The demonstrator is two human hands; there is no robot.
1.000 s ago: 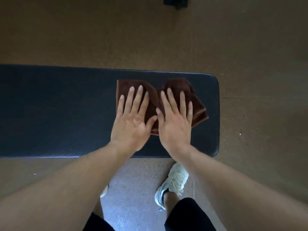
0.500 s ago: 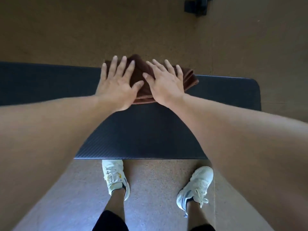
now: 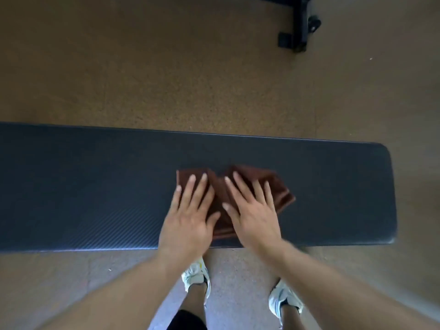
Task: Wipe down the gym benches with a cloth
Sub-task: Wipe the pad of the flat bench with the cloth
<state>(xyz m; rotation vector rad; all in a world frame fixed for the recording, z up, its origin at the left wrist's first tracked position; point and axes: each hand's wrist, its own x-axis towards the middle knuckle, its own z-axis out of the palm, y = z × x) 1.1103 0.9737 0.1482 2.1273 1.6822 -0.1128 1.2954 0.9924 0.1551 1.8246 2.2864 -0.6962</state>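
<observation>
One head-worn wide-angle view looks steeply down, close over the counter [image 3: 95, 186]; floor [image 3: 166, 79] beyond; shoes [image 3: 196, 275] beneath.

no words, labels, brand marks or numbers can be read anywhere here. the dark padded surface [image 3: 95, 186] shows only a fine woven pattern, the brown cloth [image 3: 273, 184] is plain, and the floor [image 3: 166, 67] is bare speckle. the pale shoes [image 3: 196, 276] may carry a small mark, but they are too blurred to tell. the black frame [image 3: 298, 25] at the top edge shows no lettering.
</observation>
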